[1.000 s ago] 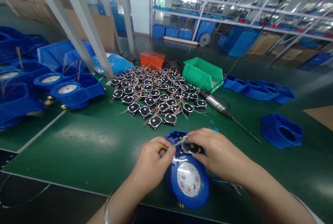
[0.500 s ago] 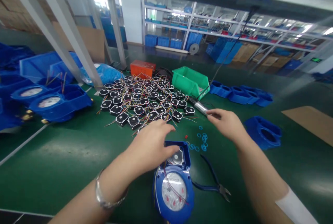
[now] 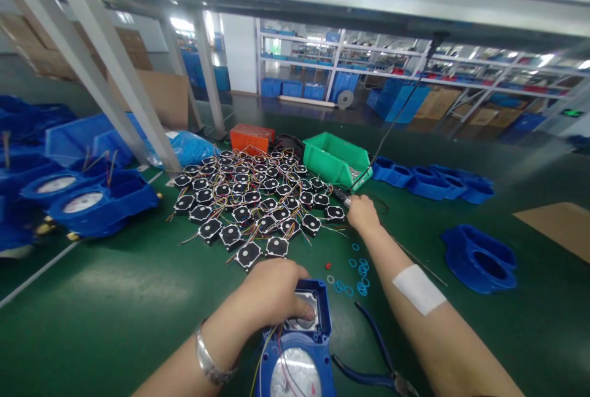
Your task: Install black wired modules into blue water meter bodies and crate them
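Note:
A blue meter housing (image 3: 325, 357) lies in front of me, with a round clear-covered dial (image 3: 295, 375) and a square compartment holding a silver-framed module (image 3: 306, 308). My left hand (image 3: 276, 295) grips the compartment's far left side, thumb pressed on the module; its other fingers are partly hidden. Thin coloured wires (image 3: 271, 348) run out below that hand. My right hand (image 3: 364, 216) is wrapped around a corded electric screwdriver (image 3: 342, 195), whose long thin shaft (image 3: 419, 263) points toward the right. Blue-handled cutting pliers (image 3: 378, 341) lie right of the housing.
Many black square modules (image 3: 249, 255) with wires cover the middle of the green table. Behind stand a green bin (image 3: 334, 157) and an orange box (image 3: 251, 137). Blue rings (image 3: 362, 280) lie near the pliers. Blue housings stand left (image 3: 87, 212) and right (image 3: 479, 259).
My right hand has moved left and closed around the screwdriver. My left thumb has come down onto the module in the housing. The view has tilted up a little.

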